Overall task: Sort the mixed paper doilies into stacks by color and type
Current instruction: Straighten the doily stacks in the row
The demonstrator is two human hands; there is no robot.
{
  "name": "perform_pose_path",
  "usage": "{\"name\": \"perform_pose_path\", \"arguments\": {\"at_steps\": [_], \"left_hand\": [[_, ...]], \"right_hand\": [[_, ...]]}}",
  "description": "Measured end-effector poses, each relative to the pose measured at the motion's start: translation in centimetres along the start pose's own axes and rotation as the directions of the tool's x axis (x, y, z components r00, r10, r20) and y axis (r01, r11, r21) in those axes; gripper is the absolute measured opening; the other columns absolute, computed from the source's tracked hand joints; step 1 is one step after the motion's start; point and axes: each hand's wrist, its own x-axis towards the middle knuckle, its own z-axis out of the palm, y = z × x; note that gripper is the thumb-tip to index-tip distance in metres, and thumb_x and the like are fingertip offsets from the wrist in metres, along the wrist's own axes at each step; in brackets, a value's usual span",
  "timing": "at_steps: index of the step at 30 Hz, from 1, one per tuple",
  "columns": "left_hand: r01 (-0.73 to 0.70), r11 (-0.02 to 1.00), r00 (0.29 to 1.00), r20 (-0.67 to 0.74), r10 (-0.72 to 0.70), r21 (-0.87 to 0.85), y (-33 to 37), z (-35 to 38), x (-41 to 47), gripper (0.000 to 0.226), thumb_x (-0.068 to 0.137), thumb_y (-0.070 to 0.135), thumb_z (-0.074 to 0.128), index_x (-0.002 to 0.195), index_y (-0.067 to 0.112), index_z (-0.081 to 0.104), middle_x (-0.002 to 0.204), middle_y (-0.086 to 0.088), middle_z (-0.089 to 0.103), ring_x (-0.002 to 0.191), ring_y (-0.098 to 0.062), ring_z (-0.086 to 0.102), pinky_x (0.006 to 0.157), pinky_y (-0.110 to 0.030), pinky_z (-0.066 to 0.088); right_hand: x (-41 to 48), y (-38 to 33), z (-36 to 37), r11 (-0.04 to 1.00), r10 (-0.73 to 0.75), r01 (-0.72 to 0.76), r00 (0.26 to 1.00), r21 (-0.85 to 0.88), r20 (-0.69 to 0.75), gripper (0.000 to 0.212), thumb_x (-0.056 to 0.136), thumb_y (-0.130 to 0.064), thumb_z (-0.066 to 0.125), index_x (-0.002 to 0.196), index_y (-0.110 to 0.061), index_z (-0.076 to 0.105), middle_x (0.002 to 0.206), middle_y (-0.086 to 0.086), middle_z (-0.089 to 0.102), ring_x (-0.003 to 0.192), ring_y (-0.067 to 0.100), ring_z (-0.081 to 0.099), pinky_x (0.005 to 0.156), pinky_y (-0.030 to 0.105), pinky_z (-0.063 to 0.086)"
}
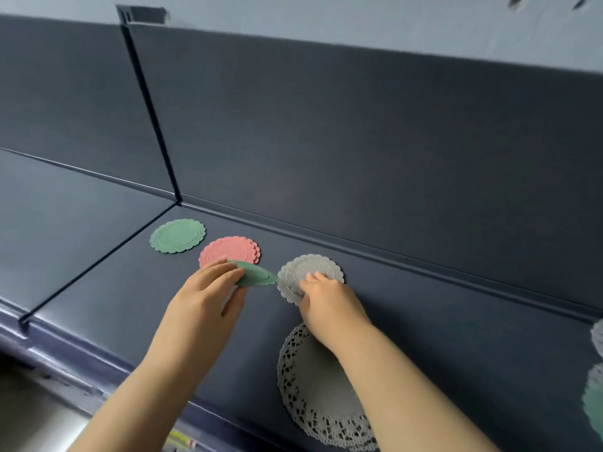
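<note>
On the dark shelf (424, 321) lie a green ribbed doily (177, 235) at the back left and a pink ribbed doily (228, 251) beside it. My left hand (208, 295) pinches another green ribbed doily (257, 274), tilted and lifted just in front of the pink one. To its right sits a small stack of white ribbed doilies (306, 272); my right hand (326, 305) rests on its near edge, fingertips on the top one. A large white lace doily (313, 396) lies near the front, partly under my right forearm.
More doilies, white (597, 337) and pale green (594, 406), show at the right edge, cut off by the frame. A dark back panel (359, 141) rises behind the shelf. A thin divider (98, 262) separates this shelf bay from the one to the left.
</note>
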Motion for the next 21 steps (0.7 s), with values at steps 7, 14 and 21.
{"name": "perform_pose_path", "arguments": {"at_steps": [7,14,21], "left_hand": [[-0.038,0.999,0.998,0.051,0.038,0.001,-0.7,1.1,0.8,0.02,0.075,0.008,0.063,0.092,0.0,0.071,0.098,-0.011,0.07,0.099,-0.015,0.052,0.089,-0.021,0.037],[-0.082,0.996,0.99,0.11,0.086,-0.041,-6.5,0.1,3.4,0.021,0.077,0.012,0.062,0.092,0.004,0.073,0.097,-0.007,0.071,0.095,-0.023,0.066,0.079,-0.035,0.052],[-0.161,0.986,0.976,0.142,0.166,-0.042,-17.3,-1.7,8.3,0.017,0.078,0.012,0.063,0.09,0.006,0.074,0.092,-0.003,0.072,0.091,-0.022,0.067,0.071,-0.027,0.053]], "right_hand": [[0.5,-1.1,-0.7,0.997,0.072,-0.072,0.997,0.015,0.012,0.038,0.094,-0.033,0.032,0.101,-0.006,0.058,0.102,0.01,0.058,0.089,0.026,0.054,0.07,0.032,0.04],[3.1,-5.0,-2.5,0.989,0.137,-0.139,0.99,-0.057,-0.046,0.033,0.095,-0.034,0.032,0.096,-0.017,0.059,0.117,0.0,0.06,0.104,0.027,0.056,0.08,0.029,0.045],[8.0,-13.7,-0.3,0.96,0.174,-0.12,0.963,0.251,-0.205,0.031,0.094,-0.032,0.04,0.113,-0.015,0.058,0.136,-0.005,0.05,0.118,0.02,0.049,0.096,0.034,0.041]]}}
